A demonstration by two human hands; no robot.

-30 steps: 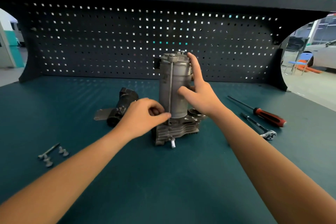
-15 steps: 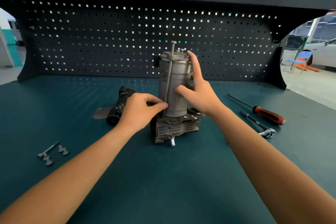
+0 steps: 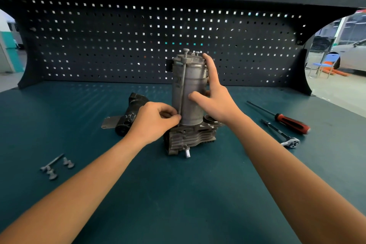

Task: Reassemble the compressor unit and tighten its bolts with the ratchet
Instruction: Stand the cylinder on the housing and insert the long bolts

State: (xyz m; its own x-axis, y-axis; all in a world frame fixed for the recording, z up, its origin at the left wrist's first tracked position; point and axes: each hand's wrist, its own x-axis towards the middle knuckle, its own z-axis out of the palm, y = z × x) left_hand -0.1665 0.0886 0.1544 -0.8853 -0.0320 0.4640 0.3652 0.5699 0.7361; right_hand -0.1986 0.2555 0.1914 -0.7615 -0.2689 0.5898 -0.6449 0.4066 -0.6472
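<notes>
The compressor unit (image 3: 191, 103) stands upright at the centre of the frame on the green bench (image 3: 178, 204). The left hand (image 3: 153, 122) pinches the lower end of 1 long bolt (image 3: 183, 81) that runs down the cylinder's front, its head raised above the top cap. The right hand (image 3: 216, 101) lies spread, fingers straight along the cylinder's right side, thumb pressed on its front. The ratchet (image 3: 279, 133) lies at the right, well apart from both hands.
</notes>
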